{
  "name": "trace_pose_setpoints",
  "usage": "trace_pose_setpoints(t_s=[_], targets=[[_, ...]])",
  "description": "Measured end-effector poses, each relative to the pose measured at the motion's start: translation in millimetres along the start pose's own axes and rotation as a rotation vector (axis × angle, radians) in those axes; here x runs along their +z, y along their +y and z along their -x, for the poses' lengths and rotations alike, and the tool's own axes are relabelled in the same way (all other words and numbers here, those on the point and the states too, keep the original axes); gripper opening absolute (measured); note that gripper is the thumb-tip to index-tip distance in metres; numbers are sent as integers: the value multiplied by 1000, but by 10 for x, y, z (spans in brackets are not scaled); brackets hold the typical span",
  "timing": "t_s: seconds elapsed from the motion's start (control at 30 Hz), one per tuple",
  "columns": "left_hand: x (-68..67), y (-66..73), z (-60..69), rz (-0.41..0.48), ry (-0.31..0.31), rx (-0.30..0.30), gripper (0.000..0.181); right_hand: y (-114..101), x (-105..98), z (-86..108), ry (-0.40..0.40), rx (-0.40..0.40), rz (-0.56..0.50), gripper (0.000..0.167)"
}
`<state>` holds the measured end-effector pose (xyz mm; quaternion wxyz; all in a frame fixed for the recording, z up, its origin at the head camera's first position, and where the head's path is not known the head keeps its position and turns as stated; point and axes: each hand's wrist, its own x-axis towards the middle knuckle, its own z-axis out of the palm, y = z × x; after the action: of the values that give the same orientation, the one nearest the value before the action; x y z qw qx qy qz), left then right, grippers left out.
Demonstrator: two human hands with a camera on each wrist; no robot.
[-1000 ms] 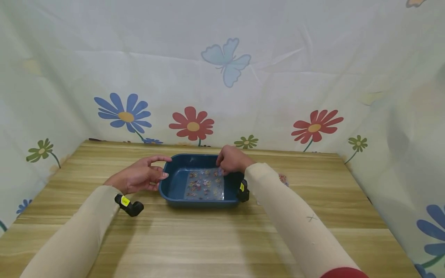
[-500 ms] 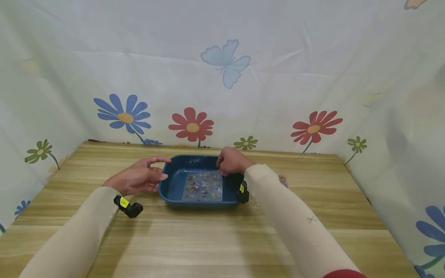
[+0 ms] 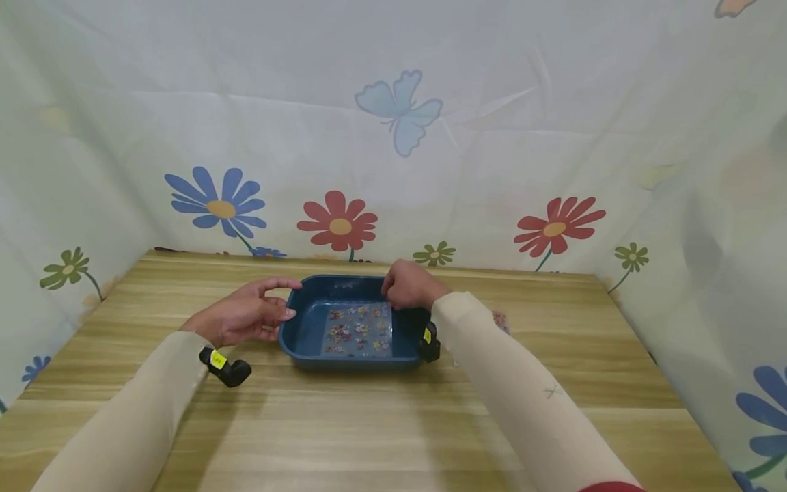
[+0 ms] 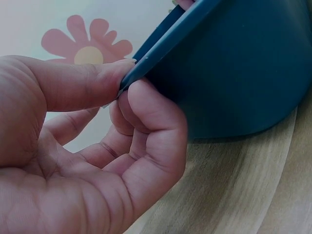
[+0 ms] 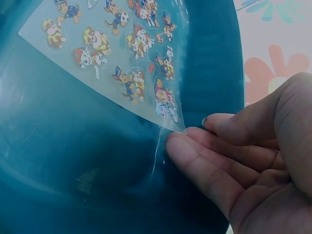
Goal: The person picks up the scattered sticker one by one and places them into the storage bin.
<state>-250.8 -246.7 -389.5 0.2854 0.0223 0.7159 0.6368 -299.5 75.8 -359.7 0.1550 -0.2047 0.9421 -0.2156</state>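
A dark blue basin (image 3: pixel 356 361) with rounded corners stands on the wooden table. In it lies a clear sticker sheet (image 3: pixel 369 331) printed with several small cartoon dogs, plain in the right wrist view on the sheet (image 5: pixel 97 46). My left hand (image 3: pixel 246 314) pinches the basin's left rim, thumb over the edge and curled fingers against the outside, as the left wrist view shows. My right hand (image 3: pixel 410 285) reaches over the far right side and pinches a corner of the sheet between fingertips. Whether the basin holds water I cannot tell.
Right of the basin, partly hidden by the right forearm, lies a small colourful patterned item (image 3: pixel 501 320). A floral cloth (image 3: pixel 479 171) hangs behind the table (image 3: pixel 344 424) and along both sides. A black wrist camera (image 3: pixel 227 367) sits on each sleeve.
The sheet has shifted slightly left at its near right corner, and its right edge stands straighter. Both hands keep about the same places; the basin shows no clear movement.
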Motion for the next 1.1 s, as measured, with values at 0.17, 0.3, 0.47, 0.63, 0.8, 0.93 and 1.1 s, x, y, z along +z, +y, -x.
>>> trace_pose_setpoints(t_s=[0.17, 0.3, 0.47, 0.63, 0.8, 0.93, 1.1], targets=[[2, -13, 8, 0, -3, 3, 71, 11, 15, 14, 15, -8, -3, 26], [-9, -16, 6, 0, -4, 0, 69, 13, 9, 25, 22, -22, -8, 27], [-21, -19, -5, -2, -11, 0, 70, 22, -6, 38, 36, -32, -17, 27], [-27, -23, -9, -19, -7, -5, 71, 55, -3, 58, 26, -25, -133, 30], [-29, -29, -14, -25, -2, -6, 71, 86, 0, 99, 14, -23, -319, 31], [-27, -29, -18, -25, 1, -10, 73, 97, -19, 140, 22, -21, -408, 30], [-19, -23, -20, -22, -1, -12, 73, 120, -66, 182, 37, -16, -446, 29]])
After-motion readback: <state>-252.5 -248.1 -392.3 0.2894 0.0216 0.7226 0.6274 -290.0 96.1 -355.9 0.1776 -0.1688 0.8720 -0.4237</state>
